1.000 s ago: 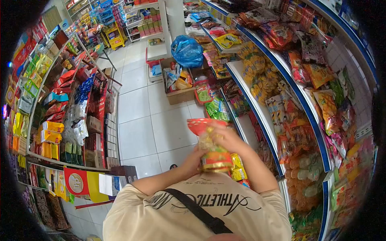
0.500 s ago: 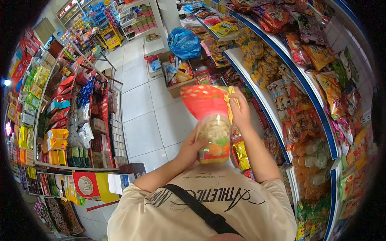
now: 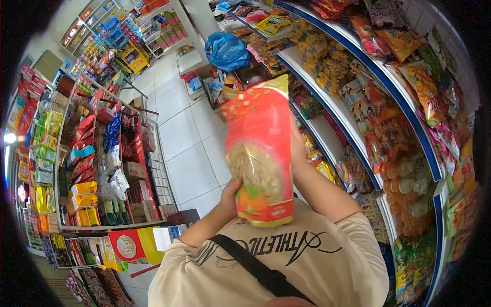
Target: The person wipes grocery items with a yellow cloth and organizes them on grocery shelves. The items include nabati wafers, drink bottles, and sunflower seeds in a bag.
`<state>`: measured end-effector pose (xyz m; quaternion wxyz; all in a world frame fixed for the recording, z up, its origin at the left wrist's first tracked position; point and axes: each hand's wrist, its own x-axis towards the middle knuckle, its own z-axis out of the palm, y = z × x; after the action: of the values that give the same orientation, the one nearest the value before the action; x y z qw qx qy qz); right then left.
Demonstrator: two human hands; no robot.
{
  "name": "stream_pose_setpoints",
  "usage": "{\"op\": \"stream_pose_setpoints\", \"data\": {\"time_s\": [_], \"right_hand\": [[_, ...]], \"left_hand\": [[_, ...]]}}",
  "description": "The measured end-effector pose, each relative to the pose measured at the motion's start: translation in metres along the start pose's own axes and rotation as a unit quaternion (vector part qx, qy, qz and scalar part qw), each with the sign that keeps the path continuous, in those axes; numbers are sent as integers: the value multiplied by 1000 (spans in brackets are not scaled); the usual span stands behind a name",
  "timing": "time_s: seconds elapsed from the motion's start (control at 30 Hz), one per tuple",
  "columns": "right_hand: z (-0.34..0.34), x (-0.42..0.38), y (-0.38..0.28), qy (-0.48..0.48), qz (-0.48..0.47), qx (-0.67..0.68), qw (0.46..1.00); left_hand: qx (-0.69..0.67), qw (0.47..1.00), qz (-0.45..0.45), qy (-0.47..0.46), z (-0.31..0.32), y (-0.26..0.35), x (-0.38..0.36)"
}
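Note:
I hold a tall red snack pouch (image 3: 258, 148) upright in front of my chest; it has a clear window showing pale contents and a gold top edge. My left hand (image 3: 229, 193) grips its lower left corner. My right hand (image 3: 296, 146) holds the pouch's right side from behind and is mostly hidden by it. The pouch is lifted close to the camera, level with the middle shelves on my right.
Blue-edged shelves (image 3: 409, 120) packed with snack packets run along my right. A rack of packaged goods (image 3: 102, 153) lines the left. A white tiled aisle (image 3: 186, 148) lies between them. A blue plastic bag (image 3: 226, 51) sits on boxes farther down.
The pouch has risen from chest level towards the camera and now stands fully upright. Both hands lifted with it, the right one sliding behind the bag.

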<state>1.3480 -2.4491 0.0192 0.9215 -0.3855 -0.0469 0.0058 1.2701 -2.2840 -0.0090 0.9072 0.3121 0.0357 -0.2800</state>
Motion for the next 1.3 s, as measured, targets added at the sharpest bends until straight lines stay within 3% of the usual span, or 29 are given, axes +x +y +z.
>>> {"op": "stream_pose_setpoints", "data": {"time_s": [0.1,0.2,0.33,0.43,0.5,0.57,0.63,0.73,0.8,0.9,1.03,1.1,1.2,1.3], "right_hand": [[12,-8,-2,14,178,192,965],[2,-18,38,-142,88,120,978],[6,-23,44,-205,-99,-119,967],[22,-13,21,-84,-183,-158,967],[16,12,19,26,-169,-88,981],[21,23,-6,46,-108,-39,992],[18,25,-4,22,-109,-69,991],[18,9,27,-53,-196,-251,947],[17,-14,40,-122,-186,-371,902],[11,-18,48,-207,-257,-405,853],[-1,0,39,-123,-360,-484,788],[2,-1,31,-93,-342,-492,796],[-1,-4,12,-81,-276,-583,759],[-38,5,10,-238,-74,-319,914]], "left_hand": [[32,997,63,-20,0,4,5],[-61,992,93,-54,-3,22,7],[-117,983,121,-68,-10,34,23],[-118,987,80,-70,-11,16,25],[-96,993,37,-59,-12,3,18],[-72,996,19,-52,-11,-5,14],[-57,996,34,-52,-8,-4,16],[-79,992,82,-57,-9,10,23],[-117,984,115,-73,-12,22,28],[-144,977,126,-92,-14,32,38],[-147,979,101,-96,-19,25,38],[-136,983,92,-88,-22,21,36],[-100,988,95,-74,-27,22,39],[-21,993,106,-52,-38,23,42]]}}
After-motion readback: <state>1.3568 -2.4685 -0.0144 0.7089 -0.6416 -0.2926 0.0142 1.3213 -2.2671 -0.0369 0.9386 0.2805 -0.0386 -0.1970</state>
